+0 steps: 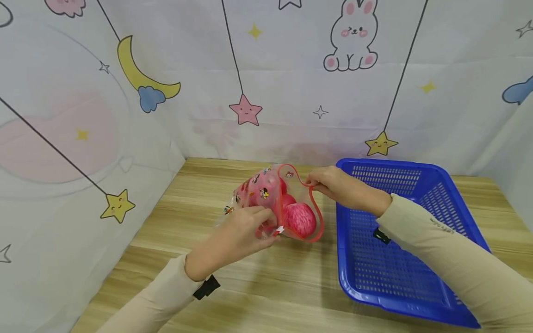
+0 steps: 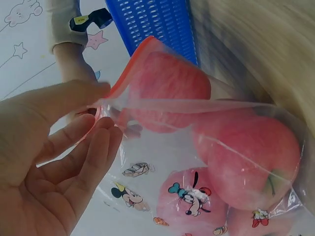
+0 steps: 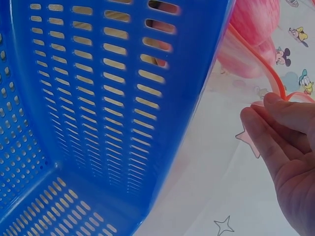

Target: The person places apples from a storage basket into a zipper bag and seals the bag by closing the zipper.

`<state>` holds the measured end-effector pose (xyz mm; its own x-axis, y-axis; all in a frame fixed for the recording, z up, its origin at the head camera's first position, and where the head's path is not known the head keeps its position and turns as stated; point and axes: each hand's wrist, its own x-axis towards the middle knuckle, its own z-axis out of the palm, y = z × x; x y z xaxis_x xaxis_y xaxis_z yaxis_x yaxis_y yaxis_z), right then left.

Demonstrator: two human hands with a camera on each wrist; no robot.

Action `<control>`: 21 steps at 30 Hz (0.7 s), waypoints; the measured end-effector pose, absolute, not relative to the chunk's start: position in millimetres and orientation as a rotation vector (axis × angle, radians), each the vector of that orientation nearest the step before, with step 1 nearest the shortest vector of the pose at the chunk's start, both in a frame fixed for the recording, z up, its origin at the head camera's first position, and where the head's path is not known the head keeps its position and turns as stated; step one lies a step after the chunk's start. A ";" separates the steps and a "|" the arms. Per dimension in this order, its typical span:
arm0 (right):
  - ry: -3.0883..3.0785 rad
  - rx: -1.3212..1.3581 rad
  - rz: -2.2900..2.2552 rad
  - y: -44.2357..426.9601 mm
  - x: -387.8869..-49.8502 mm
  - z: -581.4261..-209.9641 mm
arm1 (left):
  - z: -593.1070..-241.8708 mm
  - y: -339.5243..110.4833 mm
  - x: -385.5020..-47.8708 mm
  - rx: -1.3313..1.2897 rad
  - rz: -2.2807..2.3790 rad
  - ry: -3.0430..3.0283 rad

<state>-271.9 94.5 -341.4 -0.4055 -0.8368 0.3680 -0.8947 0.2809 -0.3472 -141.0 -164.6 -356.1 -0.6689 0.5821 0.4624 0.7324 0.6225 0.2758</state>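
A clear zip bag [image 1: 266, 185] with a red zip edge and cartoon prints lies on the table, its mouth spread wide toward the basket. Several pinkish-red apples [image 1: 300, 220] are inside it, one right at the mouth. My left hand [image 1: 237, 236] pinches the near edge of the mouth, beside the white zip slider [image 1: 279, 230]. On the far side, my right hand [image 1: 341, 187] pinches the red edge between thumb and fingertips. From the left wrist, an apple [image 2: 251, 162] with its stem shows through the plastic. The right wrist view shows the red edge at the fingertips [image 3: 270, 101].
Just right of the bag stands a blue perforated basket [image 1: 345, 259], my right forearm passing over it. The wood-patterned table [image 1: 166, 222] backs onto a white cloth [image 1: 287, 83] printed with stars, a moon and a rabbit.
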 end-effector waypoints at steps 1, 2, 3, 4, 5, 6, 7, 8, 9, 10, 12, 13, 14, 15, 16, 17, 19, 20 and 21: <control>-2.423 1.643 0.778 94.7 -271.7 -341.3 | -356.7 -164.0 -140.9 -1.048 -0.633 -2.524; -2.427 1.641 0.780 94.9 -271.5 -341.2 | -357.5 -163.4 -140.7 -1.042 -0.624 -2.525; -2.431 1.637 0.781 95.2 -271.5 -341.1 | -358.0 -163.0 -140.4 -1.042 -0.625 -2.526; -2.437 1.635 0.785 95.6 -271.3 -341.1 | -358.5 -162.7 -140.1 -1.038 -0.623 -2.526; -2.443 1.630 0.785 96.2 -271.2 -341.0 | -358.9 -162.5 -139.6 -1.036 -0.623 -2.522; -2.449 1.626 0.785 96.8 -271.0 -340.9 | -359.0 -162.4 -139.0 -1.036 -0.633 -2.517; -2.452 1.625 0.783 96.8 -271.0 -340.6 | -359.1 -163.0 -138.3 -1.037 -0.642 -2.509; -2.457 1.621 0.777 96.9 -271.0 -340.3 | -359.0 -163.6 -137.5 -1.036 -0.650 -2.500; -2.463 1.615 0.771 97.4 -271.2 -340.2 | -358.8 -164.4 -136.8 -1.037 -0.663 -2.489; -2.466 1.610 0.768 97.9 -271.0 -339.9 | -358.6 -165.3 -136.1 -1.037 -0.673 -2.474; -2.471 1.595 0.753 99.4 -271.1 -339.3 | -357.4 -166.9 -134.7 -1.038 -0.692 -2.447; -2.474 1.586 0.744 100.4 -271.2 -339.0 | -356.6 -167.7 -134.2 -1.033 -0.693 -2.433; -2.478 1.575 0.739 101.4 -271.3 -338.6 | -355.9 -168.5 -133.7 -1.026 -0.696 -2.422; -2.481 1.565 0.741 102.3 -271.4 -338.0 | -355.1 -169.3 -133.4 -1.023 -0.707 -2.412; -2.482 1.559 0.740 103.0 -271.6 -337.3 | -354.1 -170.1 -132.9 -1.019 -0.712 -2.402; -2.484 1.551 0.736 103.7 -272.0 -336.7 | -353.2 -171.0 -132.5 -1.014 -0.721 -2.396; -2.487 1.538 0.741 104.3 -273.0 -335.5 | -351.7 -173.4 -131.7 -1.007 -0.747 -2.386; -2.486 1.536 0.745 104.6 -273.6 -335.1 | -351.0 -174.7 -131.2 -1.001 -0.762 -2.385; -2.485 1.533 0.750 104.6 -274.4 -334.9 | -350.3 -175.9 -130.6 -1.000 -0.783 -2.385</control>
